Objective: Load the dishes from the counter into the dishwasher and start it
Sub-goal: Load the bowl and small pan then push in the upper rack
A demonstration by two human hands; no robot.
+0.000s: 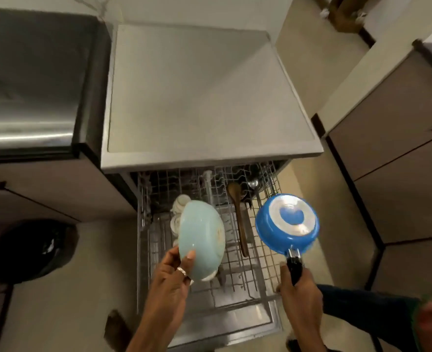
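left hand [170, 279]: bowl [201, 236]; right hand [300, 292]: pan [287, 222]

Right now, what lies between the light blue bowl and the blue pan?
The head view shows a wooden spoon lying on the dishwasher rack, between the light blue bowl and the blue pan. Around it there are only bare rack wires.

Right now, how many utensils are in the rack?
2: a wooden spoon lying along the rack's middle, a metal spoon at its back right. More may hide under the counter.
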